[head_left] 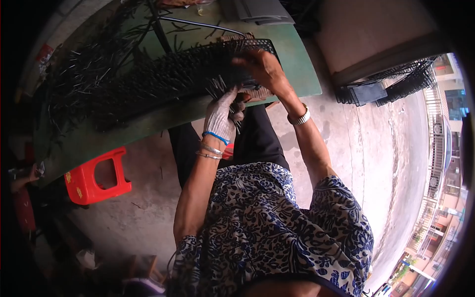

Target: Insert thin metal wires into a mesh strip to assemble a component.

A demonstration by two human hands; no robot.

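Note:
My left hand (223,111), in a white knitted glove with dark fingertips, is closed round a bunch of thin dark sticks (215,88). Their ends poke out above and below the fist. My bare right hand (264,69) reaches over the right end of a long black perforated tray (262,45). Its fingers point left and are smeared by motion, so whether they pinch anything is unclear. Many more short dark sticks (163,74) stand upright, densely packed, along the tray to the left of my hands.
A loose heap of dark sticks (84,69) covers the left of the green table (307,74). A metal rod frame (203,24) and grey sheets (262,11) lie at the back. Below stands a red plastic stool (96,178). Black trays (368,94) stack at right. Another person's hand (37,171) shows far left.

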